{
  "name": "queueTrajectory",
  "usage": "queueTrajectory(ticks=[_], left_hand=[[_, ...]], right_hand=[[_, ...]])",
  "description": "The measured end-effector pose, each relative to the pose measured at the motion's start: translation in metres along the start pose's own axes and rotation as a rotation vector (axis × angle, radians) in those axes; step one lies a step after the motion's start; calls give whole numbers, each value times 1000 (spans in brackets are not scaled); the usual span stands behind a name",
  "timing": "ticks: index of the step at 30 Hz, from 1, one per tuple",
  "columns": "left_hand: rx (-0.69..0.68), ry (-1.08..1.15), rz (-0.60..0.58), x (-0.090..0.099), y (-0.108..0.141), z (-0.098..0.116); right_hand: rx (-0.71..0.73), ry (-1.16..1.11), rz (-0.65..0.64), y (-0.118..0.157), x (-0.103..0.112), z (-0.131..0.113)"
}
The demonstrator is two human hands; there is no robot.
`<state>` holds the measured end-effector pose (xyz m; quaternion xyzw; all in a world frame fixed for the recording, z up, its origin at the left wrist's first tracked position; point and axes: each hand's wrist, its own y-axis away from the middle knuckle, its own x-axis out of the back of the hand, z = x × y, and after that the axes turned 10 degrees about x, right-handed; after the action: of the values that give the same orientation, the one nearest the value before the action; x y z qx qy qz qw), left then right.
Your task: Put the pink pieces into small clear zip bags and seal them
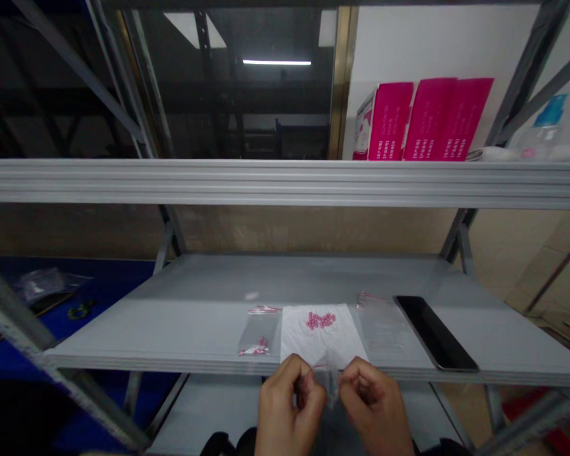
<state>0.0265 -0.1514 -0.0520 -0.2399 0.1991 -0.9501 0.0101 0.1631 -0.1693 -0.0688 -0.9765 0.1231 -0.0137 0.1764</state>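
My left hand [289, 405] and my right hand [375, 405] pinch the top edges of a small clear zip bag [331, 380] just off the front edge of a grey metal shelf [218, 285]. Behind the hands, a white sheet [320, 335] lies on the shelf with a cluster of small pink beads [320, 320] on it. To its left lies a clear zip bag [259, 332] with a few pink pieces inside. Another clear bag [382, 323] lies flat to its right, touching neither hand.
A black tablet [436, 332] lies on the shelf at right. An upper shelf beam [285, 183] crosses the view, carrying pink boxes [422, 120] and a plastic bottle [544, 130]. Metal rack uprights stand at both sides. A blue surface [99, 278] lies at lower left.
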Motion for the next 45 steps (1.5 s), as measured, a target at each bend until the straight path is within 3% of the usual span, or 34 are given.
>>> queueTrajectory(ticks=[2,4,7,11,21,25,28,32,35,39,45], left_hand=[[-55,9,48,5,-1,1],[-131,45,41,9,-1,3],[-202,49,-86,11,1,3],[-209,-3,-210,7,1,-4],[-132,35,-186,4,-2,-7],[-126,68,-156,0,-3,-7],[-150,56,-67,-6,-4,-10],[-193,-36,131,-20,-8,-22],[-195,-63,216,-32,-9,-32],[-187,-80,258,-42,-9,-41],[-213,-108,280,-46,-8,-48]], right_hand=[[4,13,0,0,1,-1],[-36,-29,-80,-1,2,-3],[-71,-84,-149,-2,2,-6],[-64,-69,-161,-3,5,-6],[-70,175,-117,-10,14,-11],[-57,162,-145,-12,19,-13],[-2,205,-92,-21,24,-8],[180,532,-102,-51,24,11],[283,771,-90,-75,17,27],[263,879,-67,-93,7,42],[229,933,-58,-98,4,53]])
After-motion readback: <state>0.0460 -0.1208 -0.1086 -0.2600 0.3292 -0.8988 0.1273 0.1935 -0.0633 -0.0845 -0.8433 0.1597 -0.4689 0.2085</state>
